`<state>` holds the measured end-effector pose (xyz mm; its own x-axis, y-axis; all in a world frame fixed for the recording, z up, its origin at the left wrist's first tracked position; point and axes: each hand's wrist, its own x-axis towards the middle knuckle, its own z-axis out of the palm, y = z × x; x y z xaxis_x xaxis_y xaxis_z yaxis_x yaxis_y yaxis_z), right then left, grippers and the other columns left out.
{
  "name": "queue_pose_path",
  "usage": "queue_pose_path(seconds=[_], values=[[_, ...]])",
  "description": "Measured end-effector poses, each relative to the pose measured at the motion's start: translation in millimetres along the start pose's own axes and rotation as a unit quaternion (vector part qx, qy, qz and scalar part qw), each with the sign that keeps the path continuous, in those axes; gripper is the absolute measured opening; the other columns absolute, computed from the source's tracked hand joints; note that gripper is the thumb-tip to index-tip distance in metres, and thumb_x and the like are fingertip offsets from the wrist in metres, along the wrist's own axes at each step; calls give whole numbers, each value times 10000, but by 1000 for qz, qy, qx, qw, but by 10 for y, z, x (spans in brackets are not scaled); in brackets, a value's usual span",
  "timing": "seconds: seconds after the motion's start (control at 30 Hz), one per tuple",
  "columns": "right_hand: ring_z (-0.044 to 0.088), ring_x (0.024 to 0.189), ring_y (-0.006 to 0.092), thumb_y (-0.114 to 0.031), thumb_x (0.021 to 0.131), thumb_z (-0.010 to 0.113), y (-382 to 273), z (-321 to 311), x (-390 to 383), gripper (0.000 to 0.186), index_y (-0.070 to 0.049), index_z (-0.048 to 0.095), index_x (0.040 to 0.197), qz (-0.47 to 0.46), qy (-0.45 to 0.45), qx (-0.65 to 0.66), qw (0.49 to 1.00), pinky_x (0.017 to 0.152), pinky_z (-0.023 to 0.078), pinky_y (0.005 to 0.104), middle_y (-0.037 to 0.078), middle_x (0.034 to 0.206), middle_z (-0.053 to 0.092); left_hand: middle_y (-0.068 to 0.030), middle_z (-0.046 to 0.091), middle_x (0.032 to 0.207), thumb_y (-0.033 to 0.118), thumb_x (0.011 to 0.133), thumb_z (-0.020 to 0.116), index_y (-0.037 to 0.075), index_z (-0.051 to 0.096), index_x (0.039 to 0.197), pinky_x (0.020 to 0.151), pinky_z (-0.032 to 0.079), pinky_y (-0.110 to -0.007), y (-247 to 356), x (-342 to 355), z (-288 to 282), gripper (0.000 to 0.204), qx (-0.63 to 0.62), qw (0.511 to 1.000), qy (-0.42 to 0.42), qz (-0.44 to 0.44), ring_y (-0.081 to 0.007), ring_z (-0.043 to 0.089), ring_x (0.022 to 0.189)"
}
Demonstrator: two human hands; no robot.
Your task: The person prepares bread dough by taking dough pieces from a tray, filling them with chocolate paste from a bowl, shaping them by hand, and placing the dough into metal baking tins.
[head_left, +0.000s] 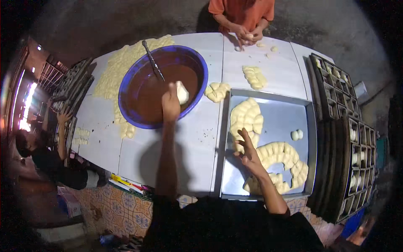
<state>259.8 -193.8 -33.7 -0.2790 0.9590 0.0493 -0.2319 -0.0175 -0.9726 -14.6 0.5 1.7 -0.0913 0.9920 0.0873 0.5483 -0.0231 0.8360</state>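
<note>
My left hand [170, 107] is raised over a large blue basin [204, 75] of smooth brown filling [142, 90]. In its fingers is a pale, flattened piece of dough [182, 93]. A dark-handled spoon or spatula [153, 61] leans on the basin's far rim, its lower end toward the filling. To the right, my right hand [249, 157] hovers at a metal tray [310, 126], its fingers spread with nothing in them. Rows of pale dough balls [277, 152] curve through that tray beside the hand. Two dough balls [297, 135] sit apart from them near the tray's right wall.
More dough balls [107, 80] cover the table's far left, and small clusters [217, 91] lie between basin and tray. Stacked compartment moulds [352, 159] stand right of the table. Across it, a person in orange [247, 12] handles dough; another person [58, 155] is at far left.
</note>
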Motion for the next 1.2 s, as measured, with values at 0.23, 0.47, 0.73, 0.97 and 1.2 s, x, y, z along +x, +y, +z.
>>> queue_pose_path(seconds=[0.23,0.47,0.73,0.97,1.2], values=[[411,1203,230,-575,809,610,159,-103,21,951,-83,162,1488,28,57,14,998,896,417,325,100,1507,224,-129,622,668,652,920,106,-15,675,815,760,462,-410,517,-49,106,883,211,972,-80,-67,-268,596,698],[568,969,162,-224,932,573,278,-12,145,456,-13,436,1312,126,142,316,929,788,496,264,98,1205,546,-245,598,1078,726,881,141,-87,405,1320,726,533,-364,841,-1168,548,960,-548,768,-231,-238,-298,636,879],[519,943,214,-11,718,706,-67,93,-172,453,-48,613,1159,-139,184,-404,885,793,416,291,82,1136,524,-156,541,1208,41,925,512,-76,350,1371,810,513,-285,719,-2067,971,489,-428,867,-165,-194,-186,592,1003],[573,937,253,-28,809,638,-163,-84,-489,191,-5,653,998,-182,303,-178,918,827,463,344,108,1041,568,-128,517,1120,34,891,599,-128,548,1115,830,555,-272,746,-2353,1088,281,-400,879,-232,-111,-204,608,961],[615,893,246,-147,867,617,-303,-102,-776,189,3,676,965,-76,197,-255,944,751,489,329,136,917,631,-77,612,876,184,938,572,-78,611,968,599,527,-240,836,-2435,1292,267,-258,929,-229,-132,-110,604,737]])
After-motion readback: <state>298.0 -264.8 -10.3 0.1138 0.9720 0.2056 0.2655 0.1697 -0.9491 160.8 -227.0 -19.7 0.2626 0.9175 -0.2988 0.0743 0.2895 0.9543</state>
